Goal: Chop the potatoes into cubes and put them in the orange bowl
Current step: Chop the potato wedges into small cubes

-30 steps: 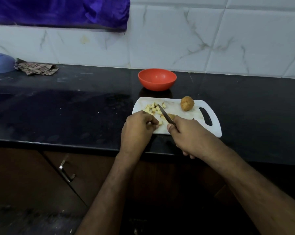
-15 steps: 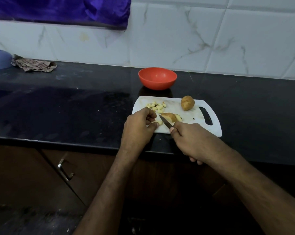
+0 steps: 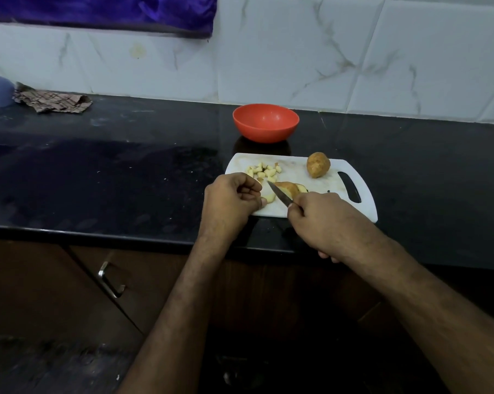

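Nearest to me, my right hand (image 3: pixel 322 220) is wrapped around the handle of the knife (image 3: pixel 279 194), blade pointing away and to the left, its tip low over the cutting board (image 3: pixel 319 206). My left hand (image 3: pixel 231 200) sits just left of the blade with fingers curled in, thumb and fingertips pinching a small potato piece (image 3: pixel 269 198) against the board. Judgement: this piece is light, stiff and wet on its cut faces, so it will slide if held loosely; best held from the end away from the blade, knuckles tucked. Directly beyond the blade, touching or nearly touching it, lies the cut potato half (image 3: pixel 289 187), skin side showing; I expect it to be firm and to rock unless laid flat side down. Past my left hand, near the board's far left corner, the finished cubes (image 3: pixel 264 170) lie in a loose heap, well clear of the knife; they are small and slippery, easier to scoop than to pick singly. At the far right of the board a whole potato (image 3: pixel 318 164) rests uncut, round and liable to roll. Beyond the board, on the counter (image 3: pixel 126 172), the orange bowl (image 3: pixel 265 123) stands apart from the board's far edge; it looks empty.
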